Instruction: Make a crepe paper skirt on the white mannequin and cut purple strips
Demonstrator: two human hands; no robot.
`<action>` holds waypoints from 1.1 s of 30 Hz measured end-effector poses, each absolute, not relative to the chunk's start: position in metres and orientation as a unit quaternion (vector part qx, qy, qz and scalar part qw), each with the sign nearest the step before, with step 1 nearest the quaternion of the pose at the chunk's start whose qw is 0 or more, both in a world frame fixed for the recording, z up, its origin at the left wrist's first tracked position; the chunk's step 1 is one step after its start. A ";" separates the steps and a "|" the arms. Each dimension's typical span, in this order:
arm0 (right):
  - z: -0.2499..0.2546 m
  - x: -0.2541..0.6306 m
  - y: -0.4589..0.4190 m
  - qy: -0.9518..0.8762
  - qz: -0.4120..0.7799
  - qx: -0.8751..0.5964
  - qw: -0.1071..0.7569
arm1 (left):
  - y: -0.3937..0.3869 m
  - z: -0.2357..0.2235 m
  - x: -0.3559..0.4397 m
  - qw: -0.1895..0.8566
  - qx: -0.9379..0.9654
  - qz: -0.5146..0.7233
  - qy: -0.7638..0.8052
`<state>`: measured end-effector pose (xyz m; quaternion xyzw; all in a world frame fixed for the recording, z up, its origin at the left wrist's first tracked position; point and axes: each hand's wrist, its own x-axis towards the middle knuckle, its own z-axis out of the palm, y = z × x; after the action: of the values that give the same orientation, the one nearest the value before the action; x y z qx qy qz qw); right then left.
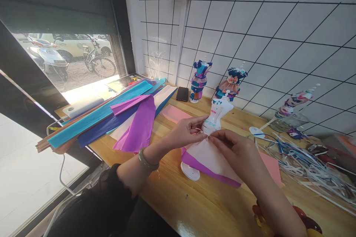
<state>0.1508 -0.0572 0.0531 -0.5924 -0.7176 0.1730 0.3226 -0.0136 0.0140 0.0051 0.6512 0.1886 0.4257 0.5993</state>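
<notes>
A small white dress-form mannequin (pixel 215 116) on a round white base (pixel 190 171) is in front of me, its torso bearing a few coloured smears. Layered pale pink and purple crepe paper (pixel 211 161) hangs from its waist like a skirt. My left hand (pixel 187 132) is closed at the waist's left side, thumb on the paper's gathered top edge and fingers curled behind the torso. From the right, my right hand (pixel 235 146) pinches the same edge between thumb and fingers. The exact spot under the fingertips is partly hidden.
Strips of crepe paper (pixel 100 113) lie at the left beside a phone (pixel 182 94). Dressed mannequins stand behind, one in teal and peach (pixel 199 81), another with a bow (pixel 230 81). A third mannequin (pixel 292 103) leans right, near tangled white strips (pixel 303 163). A gridded wall (pixel 250 26) bounds the table.
</notes>
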 end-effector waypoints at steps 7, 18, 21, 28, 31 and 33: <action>0.050 0.152 -0.056 -0.699 0.182 -0.605 0.335 | 0.012 0.009 -0.014 0.615 0.642 0.425 0.171; 0.047 0.152 -0.054 -0.670 0.226 -0.614 0.350 | 0.011 0.009 -0.014 0.617 0.637 0.428 0.175; 0.045 0.153 -0.052 -0.649 0.215 -0.635 0.358 | 0.010 0.007 -0.012 0.619 0.626 0.433 0.194; 0.043 0.152 -0.050 -0.679 0.143 -0.635 0.340 | 0.013 0.009 -0.010 0.632 0.581 0.449 0.247; 0.047 0.149 -0.055 -0.756 0.014 -0.567 0.327 | 0.021 0.007 -0.012 0.646 0.512 0.467 0.319; 0.050 0.145 -0.060 -0.812 -0.040 -0.498 0.301 | 0.027 0.006 -0.014 0.661 0.467 0.476 0.343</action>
<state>0.1445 -0.0600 0.0500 -0.4978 -0.8125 -0.0402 0.3008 -0.0144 0.0274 0.0055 0.4669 0.3431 0.4762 0.6615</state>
